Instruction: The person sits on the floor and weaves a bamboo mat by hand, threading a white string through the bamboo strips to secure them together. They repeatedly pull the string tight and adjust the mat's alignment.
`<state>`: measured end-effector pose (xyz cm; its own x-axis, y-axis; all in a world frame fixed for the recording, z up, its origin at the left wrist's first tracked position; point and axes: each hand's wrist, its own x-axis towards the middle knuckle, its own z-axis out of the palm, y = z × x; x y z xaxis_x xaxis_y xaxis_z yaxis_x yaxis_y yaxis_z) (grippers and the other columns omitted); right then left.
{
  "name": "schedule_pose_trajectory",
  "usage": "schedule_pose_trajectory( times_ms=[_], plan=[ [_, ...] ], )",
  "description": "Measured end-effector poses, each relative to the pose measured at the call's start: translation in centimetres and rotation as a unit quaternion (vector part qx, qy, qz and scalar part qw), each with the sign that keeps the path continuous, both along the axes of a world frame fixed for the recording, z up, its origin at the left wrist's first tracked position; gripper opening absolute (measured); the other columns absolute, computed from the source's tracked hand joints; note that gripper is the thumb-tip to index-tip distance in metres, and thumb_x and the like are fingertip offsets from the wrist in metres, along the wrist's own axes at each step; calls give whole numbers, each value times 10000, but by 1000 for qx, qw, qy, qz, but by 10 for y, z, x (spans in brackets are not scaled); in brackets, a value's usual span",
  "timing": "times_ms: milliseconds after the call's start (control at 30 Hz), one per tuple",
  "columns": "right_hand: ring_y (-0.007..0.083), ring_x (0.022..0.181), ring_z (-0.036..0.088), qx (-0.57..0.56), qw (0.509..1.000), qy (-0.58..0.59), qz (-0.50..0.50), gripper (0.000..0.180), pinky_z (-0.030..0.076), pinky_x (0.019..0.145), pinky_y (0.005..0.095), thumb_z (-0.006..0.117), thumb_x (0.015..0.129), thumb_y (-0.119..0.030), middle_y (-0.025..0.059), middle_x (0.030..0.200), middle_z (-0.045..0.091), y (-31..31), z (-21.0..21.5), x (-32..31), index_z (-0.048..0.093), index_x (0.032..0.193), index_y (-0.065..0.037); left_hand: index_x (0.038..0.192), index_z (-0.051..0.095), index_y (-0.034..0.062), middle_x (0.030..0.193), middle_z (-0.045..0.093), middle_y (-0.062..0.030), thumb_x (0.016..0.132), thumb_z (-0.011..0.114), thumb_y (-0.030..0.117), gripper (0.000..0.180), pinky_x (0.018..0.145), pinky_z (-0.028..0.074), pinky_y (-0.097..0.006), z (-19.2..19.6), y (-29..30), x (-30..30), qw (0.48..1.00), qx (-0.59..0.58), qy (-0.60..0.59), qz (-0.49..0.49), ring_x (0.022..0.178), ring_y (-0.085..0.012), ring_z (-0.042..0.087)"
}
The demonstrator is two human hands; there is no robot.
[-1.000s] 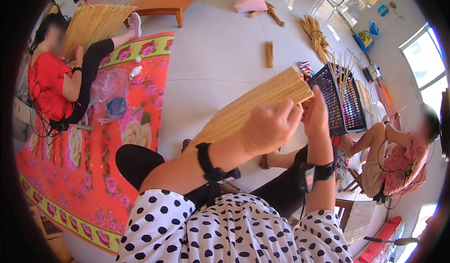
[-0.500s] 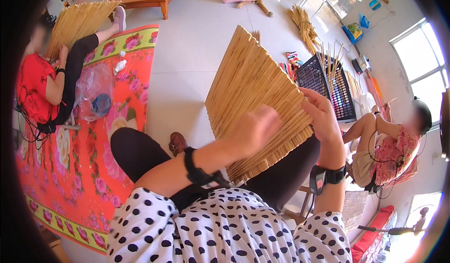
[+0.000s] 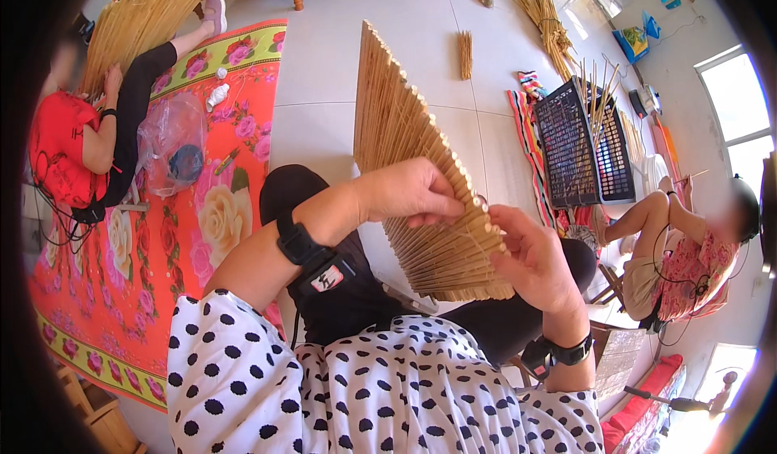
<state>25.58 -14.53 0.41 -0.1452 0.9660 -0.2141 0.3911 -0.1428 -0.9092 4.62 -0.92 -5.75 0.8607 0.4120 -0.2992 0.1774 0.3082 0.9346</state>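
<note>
A mat of tan reed stalks [image 3: 396, 122], laid side by side, stands tilted over my lap with its row of cut stalk ends toward the right. My left hand [image 3: 413, 191] has its fingers pinched together at the mat's stalk-end edge; any thread between the fingertips is too small to make out. Just to the right, my right hand [image 3: 538, 264] is closed on the same edge lower down, thumb and fingers around the stalk ends. The hands are close together but apart. My black-clad knees are beneath the mat.
On the left, a person in red [image 3: 77, 146] holds another reed mat [image 3: 137, 29] on a red floral rug [image 3: 154, 292]. At right are a black plastic crate [image 3: 558, 146] with stalks and a seated person [image 3: 700, 264]. Reed bundles [image 3: 546, 25] lie on the floor.
My left hand has come from a blurred sweep over the mat's face to its stalk-end edge. The mat has turned more edge-on, and my right hand is lower on the edge.
</note>
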Motion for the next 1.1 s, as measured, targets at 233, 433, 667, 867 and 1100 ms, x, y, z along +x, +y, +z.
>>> schedule_pose_trajectory(
  times_ms=[233,433,667,867,1100],
  plan=[
    [161,764,730,-47,989,-137,-31,507,577,671,272,789,781,-171,138,978,725,-5,-13,-32,600,1215,10,774,710,15,629,597,12,843,741,202,202,529,416,-257,-15,-43,-13,995,63,64,-38,571,-55,505],
    [269,678,729,16,971,-224,-77,378,577,623,342,760,801,-212,145,756,718,-17,-23,-58,669,1086,20,775,705,-7,691,660,-161,771,701,235,242,656,504,-361,-28,-56,-16,985,143,92,-27,646,-248,633],
    [414,575,629,46,948,-316,-3,323,524,550,458,679,856,-250,222,589,598,-14,-22,-58,629,694,24,767,692,-3,712,652,-192,786,654,246,252,669,501,-400,-26,-58,-13,976,192,95,-52,671,-319,636],
    [399,551,631,65,924,-376,18,312,530,546,465,638,896,-240,206,572,595,-15,-27,-62,636,706,8,726,658,9,699,630,-188,791,638,217,218,638,488,-408,-28,-64,-16,973,224,58,-27,645,-339,614],
    [447,601,593,69,939,-336,38,312,489,531,465,663,890,-207,232,601,572,-10,-20,-69,583,677,7,672,611,29,632,590,-168,778,651,177,186,545,458,-402,-44,-83,-43,963,269,-16,-2,566,-344,575]
  ],
)
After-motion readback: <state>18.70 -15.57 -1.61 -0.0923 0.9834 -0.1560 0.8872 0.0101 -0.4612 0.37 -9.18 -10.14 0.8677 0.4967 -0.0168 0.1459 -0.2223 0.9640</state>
